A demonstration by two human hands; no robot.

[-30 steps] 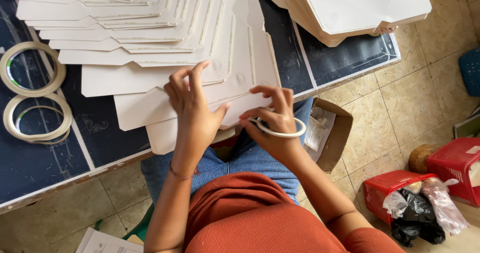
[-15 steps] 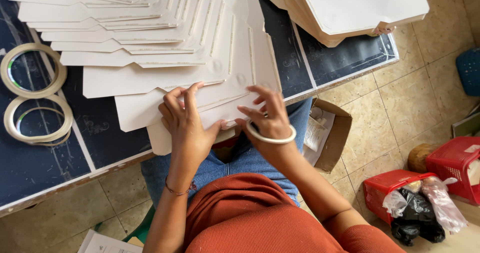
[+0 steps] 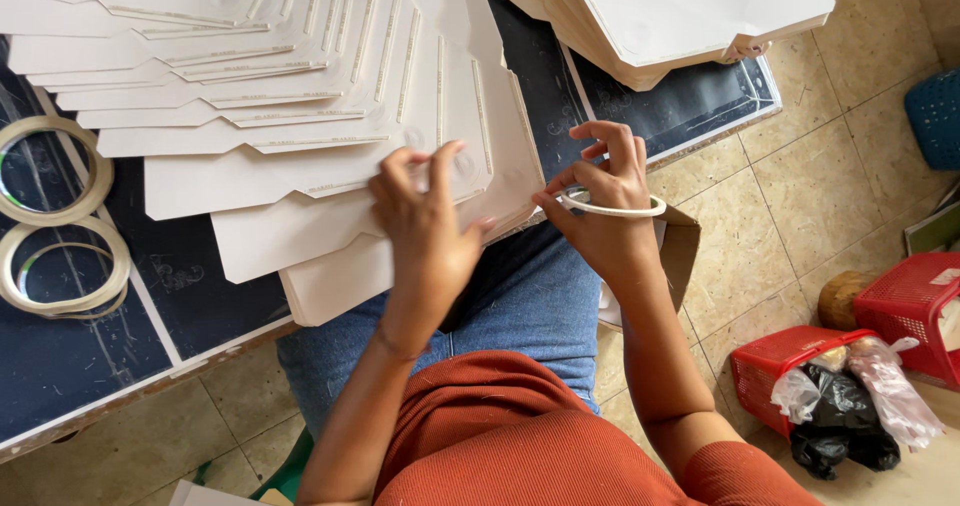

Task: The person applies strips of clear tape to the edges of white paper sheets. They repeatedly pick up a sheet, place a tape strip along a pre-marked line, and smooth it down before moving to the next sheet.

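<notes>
Overlapping white card blanks (image 3: 330, 156), fanned flat.

Packaging workshop: stacked cardboard blanks (image 3: 300, 136), tape rolls (image 3: 60, 266)

cream card sheets (image 3: 300, 181), dark blue table (image 3: 90, 361), red baskets (image 3: 915, 306)

Stack of folded cartons (image 3: 690, 11) cut off at top edge.
</notes>
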